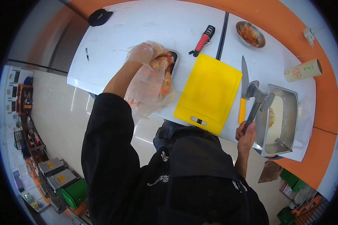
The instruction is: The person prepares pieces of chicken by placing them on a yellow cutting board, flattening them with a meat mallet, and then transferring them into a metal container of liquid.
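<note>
My left hand (143,54), in a clear disposable glove, reaches over a plastic bag (146,87) of raw, orange-tinted meat (166,81). Its fingertips are at the meat's upper end; glove and folds hide whether they grip anything. Under the bag, a dark tray (177,57) shows at one side. Bare, my right hand (246,137) holds a metal meat mallet (259,98) by its dark handle, head raised beside a steel pan (291,123). To its left lies a chef's knife (244,78) with a yellow handle. A yellow cutting board (209,90) sits between my hands, bearing a small scrap.
A red-and-black knife sharpener (204,40) lies beyond the board. Farther right stand a steel bowl (262,40) of orange-stained scraps and a paper tube (301,71) on its side. The pan contains a pale piece of food (271,118) and a metal utensil (283,144). A black cap (99,17) and pen (87,54) lie left.
</note>
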Tool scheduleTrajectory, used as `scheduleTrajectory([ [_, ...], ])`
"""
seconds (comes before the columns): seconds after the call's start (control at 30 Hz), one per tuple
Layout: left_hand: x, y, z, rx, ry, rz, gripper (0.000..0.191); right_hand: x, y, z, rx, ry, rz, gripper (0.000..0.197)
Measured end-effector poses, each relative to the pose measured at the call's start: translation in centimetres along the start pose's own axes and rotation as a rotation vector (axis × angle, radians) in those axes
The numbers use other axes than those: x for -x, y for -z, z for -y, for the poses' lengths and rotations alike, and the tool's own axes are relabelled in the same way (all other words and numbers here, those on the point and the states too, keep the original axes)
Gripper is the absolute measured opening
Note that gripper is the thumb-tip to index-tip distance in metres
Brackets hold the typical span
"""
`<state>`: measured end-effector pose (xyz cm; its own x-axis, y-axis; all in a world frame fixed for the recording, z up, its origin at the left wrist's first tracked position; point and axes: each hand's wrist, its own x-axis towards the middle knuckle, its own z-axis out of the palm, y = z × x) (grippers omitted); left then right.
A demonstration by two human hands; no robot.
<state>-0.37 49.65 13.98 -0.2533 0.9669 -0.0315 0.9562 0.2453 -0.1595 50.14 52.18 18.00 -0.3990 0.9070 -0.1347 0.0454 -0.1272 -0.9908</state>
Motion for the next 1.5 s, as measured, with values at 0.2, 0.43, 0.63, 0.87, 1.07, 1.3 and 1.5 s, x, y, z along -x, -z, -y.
scheduleTrajectory([
  [0.2, 0.3, 2.7, -2.3, 0.097, 0.246, 0.088, 0.034, 0.0, -1.0, -0.6, -0.056, -0.045, -0.059, 0.052],
  [0.43, -0.7, 3.2, -0.3, 0.077, 0.197, 0.241, 0.038, -0.2, -0.2, -0.9, -0.044, -0.007, -0.061, 0.050],
  [0.63, 1.1, 9.2, -0.9, 0.293, 0.184, 0.136, 0.032, -0.7, 0.0, -0.8, -0.084, -0.036, -0.053, 0.050],
  [0.87, 4.3, 12.8, 0.3, 1.222, 0.388, 0.169, 0.023, -1.8, -0.5, -1.0, -0.071, -0.044, 0.018, 0.052],
  [1.07, 6.1, 15.8, -9.3, 1.763, 0.456, 0.017, 0.024, -2.3, -0.6, -1.3, -0.027, -0.065, 0.021, 0.057],
  [1.3, 6.0, 9.6, -19.1, 1.755, 0.099, -0.069, 0.025, -2.3, 1.1, -1.8, -0.046, -0.214, 0.024, 0.052],
  [1.5, 2.3, -2.0, -27.0, 2.310, 0.463, 0.331, 0.025, -3.0, 3.2, -4.4, 0.017, -0.371, 0.040, 0.052],
])
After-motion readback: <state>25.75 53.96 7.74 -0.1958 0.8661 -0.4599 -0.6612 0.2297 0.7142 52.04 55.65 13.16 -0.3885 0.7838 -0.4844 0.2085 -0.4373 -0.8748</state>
